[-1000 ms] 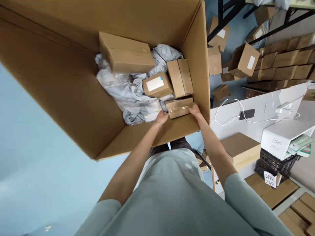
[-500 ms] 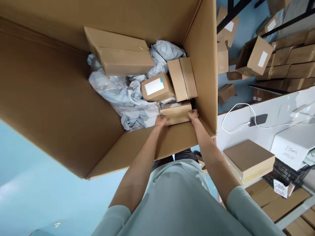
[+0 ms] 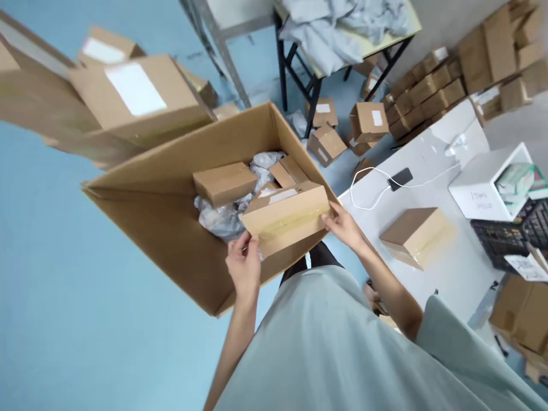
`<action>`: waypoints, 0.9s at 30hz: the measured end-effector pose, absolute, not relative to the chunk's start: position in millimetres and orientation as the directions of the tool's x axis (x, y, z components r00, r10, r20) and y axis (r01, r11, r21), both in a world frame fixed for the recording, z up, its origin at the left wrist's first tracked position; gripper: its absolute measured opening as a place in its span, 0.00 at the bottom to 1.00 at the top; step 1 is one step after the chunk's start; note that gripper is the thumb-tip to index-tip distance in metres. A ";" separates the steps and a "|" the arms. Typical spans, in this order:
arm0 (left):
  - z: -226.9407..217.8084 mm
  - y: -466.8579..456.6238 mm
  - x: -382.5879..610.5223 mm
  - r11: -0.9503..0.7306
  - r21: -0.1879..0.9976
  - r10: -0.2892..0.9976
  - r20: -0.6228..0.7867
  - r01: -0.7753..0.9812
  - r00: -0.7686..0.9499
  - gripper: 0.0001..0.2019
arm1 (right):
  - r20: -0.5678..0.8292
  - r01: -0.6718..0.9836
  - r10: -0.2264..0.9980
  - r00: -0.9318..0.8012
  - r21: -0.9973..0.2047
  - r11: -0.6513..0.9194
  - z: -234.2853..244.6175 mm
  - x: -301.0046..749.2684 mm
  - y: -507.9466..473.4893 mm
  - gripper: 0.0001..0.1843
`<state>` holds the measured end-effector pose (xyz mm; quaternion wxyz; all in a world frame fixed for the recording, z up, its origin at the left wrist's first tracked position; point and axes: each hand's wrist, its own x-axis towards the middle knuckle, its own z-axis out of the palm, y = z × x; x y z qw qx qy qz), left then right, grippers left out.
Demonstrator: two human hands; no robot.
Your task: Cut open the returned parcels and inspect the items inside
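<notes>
Between my two hands is a taped cardboard box (image 3: 293,220) with a white label on top, raised over the near rim of a large open carton (image 3: 171,165). My left hand (image 3: 244,260) pinches its left end, thumb and fingers closed on the edge. At the opposite end, my right hand (image 3: 345,225) grips the right edge. Deeper in the carton lie a brown box (image 3: 225,182), another small box (image 3: 289,170) and grey plastic mailer bags (image 3: 222,221). The held box hides part of these contents.
On the right, a white table (image 3: 454,251) bears a cardboard box (image 3: 417,234), a phone (image 3: 400,178) on a white cable and a white bin (image 3: 488,188). Labelled boxes (image 3: 145,97) stand behind the carton at left. Grey bags (image 3: 329,34) cover a far table.
The box in my hands has come up from the carton's near side, closer to me. My view has shifted back, showing more of the room.
</notes>
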<state>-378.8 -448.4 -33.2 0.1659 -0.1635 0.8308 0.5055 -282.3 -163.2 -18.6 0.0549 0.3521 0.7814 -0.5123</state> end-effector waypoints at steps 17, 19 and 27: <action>92.3 -234.7 -188.0 0.221 0.969 0.933 -0.244 -0.113 -0.266 0.13 | 0.401 0.701 0.911 0.100 -0.678 0.222 166.7 52.9 -132.8 0.31; 102.9 -217.3 -152.7 0.246 0.961 0.953 -0.263 -0.122 -0.152 0.13 | 0.430 0.721 0.890 0.151 -0.664 0.198 168.1 96.1 -110.3 0.31; 84.4 -131.8 -7.9 0.372 0.910 0.927 -0.354 -0.182 0.121 0.16 | 0.353 0.825 0.928 0.116 -0.555 0.107 151.5 242.4 24.2 0.29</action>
